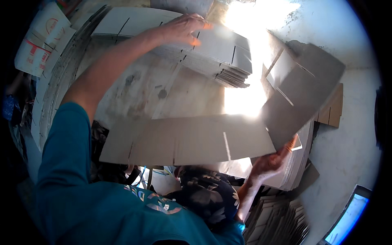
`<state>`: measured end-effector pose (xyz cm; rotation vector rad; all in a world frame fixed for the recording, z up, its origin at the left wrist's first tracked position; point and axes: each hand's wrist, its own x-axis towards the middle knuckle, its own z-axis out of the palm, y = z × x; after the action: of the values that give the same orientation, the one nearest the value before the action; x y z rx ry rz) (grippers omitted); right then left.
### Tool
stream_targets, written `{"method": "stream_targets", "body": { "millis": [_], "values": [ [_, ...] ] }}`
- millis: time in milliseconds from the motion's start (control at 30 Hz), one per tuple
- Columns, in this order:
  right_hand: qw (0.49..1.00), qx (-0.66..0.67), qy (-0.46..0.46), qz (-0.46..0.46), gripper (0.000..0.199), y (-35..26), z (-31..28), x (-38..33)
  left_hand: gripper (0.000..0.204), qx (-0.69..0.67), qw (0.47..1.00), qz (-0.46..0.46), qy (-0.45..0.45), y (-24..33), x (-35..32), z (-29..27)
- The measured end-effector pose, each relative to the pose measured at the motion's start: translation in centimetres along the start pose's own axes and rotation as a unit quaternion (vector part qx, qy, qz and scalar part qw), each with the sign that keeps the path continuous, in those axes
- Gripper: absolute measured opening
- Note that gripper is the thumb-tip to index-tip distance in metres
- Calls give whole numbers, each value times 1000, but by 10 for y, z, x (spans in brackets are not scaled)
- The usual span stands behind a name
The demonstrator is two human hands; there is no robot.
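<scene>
R hand (271,163) is closed on the corner where 2 flat cards meet, w/ its thumb and fingers pinching there. One is the long card (192,141), grey-brown w/ thin cuts in it, which goes side to side near the front of the table (196,96). The other is the tilted card (306,92), which goes up and off to the right, also w/ thin cuts. Can't tell if the 2 are joined or just held tog

L hand (183,30) is up at the back, over the card stack (228,45) on the table. Its thumb and fingers are apart, so it's part open, w/ nothing seen in it. Can't tell if it touches the top card. The stack is pale, w/ dark cuts, and its R end is a bit messy

Far L, more cards (67,79) stand in a row by a white box (36,51) w/ red marks. Low R, there's a pile of cut cards (275,220), kinda dark, near the wall (347,151). A dark cloth (208,194) w/ pale flowers is btwn the teal shirt (114,212) and the long card. V bright light hits the table's R side
</scene>
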<state>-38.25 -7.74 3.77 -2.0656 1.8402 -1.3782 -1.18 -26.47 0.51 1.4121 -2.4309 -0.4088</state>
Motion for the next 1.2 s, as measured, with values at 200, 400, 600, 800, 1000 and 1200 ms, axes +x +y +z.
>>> {"method": "stream_targets", "body": {
  "millis": [200, 400, 600, 800, 1000, 1200],
  "values": [
    [969, 198, -141, 40, 68, -28, 32, 5, 78, 230, 968, 22, 97, 37, -14, 47],
    [967, 214, -131, 42, 50, -20, 40, 7, 66, 210, 977, 29, 22, 68, -21, 51],
    [984, 144, -103, -6, 61, -23, 27, -7, 70, 239, 958, 42, 151, 75, -38, 71],
    [986, 145, -67, -41, 73, -17, 40, -20, 85, 257, 946, 19, 196, 56, -19, 96],
    [971, 223, -81, -15, 67, -9, 48, -11, 72, 220, 951, 45, 210, 52, -5, 88],
    [941, 305, -136, 50, 63, -2, 63, -10, 25, 369, 900, 105, 206, 53, 2, 73]
  ]
}}
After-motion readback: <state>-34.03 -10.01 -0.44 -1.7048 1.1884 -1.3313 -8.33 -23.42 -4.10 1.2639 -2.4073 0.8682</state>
